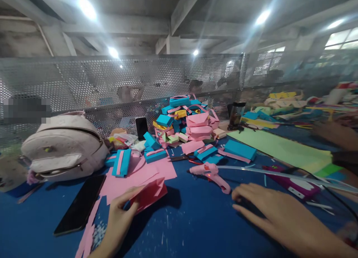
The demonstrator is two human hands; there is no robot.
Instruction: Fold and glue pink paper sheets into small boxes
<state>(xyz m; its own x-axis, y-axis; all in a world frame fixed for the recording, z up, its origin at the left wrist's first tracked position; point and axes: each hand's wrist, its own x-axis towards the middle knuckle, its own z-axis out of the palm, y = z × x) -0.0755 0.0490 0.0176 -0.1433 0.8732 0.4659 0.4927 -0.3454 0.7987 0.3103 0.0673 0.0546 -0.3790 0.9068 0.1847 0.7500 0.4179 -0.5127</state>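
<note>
My left hand (123, 209) pinches a folded pink paper box (149, 194) by its near left side, a little above the blue table. My right hand (261, 207) hovers palm down over the table at the right, fingers reaching forward and a little curled, with nothing visible in them. Just beyond its fingertips lies a pink hot glue gun (208, 172), a clear glue stick running out of its back to the right. Flat pink paper sheets (131, 179) lie behind my left hand. Scissors (181, 159) rest behind the glue gun's nozzle.
Paper boxes and bags (195, 125) in blue, pink and yellow are heaped at the back. A white backpack (65, 148) and a black phone (81, 204) lie left. Green paper sheets (285, 146) and a purple power strip (293, 183) lie right. Another person's hand (334, 134) shows at far right.
</note>
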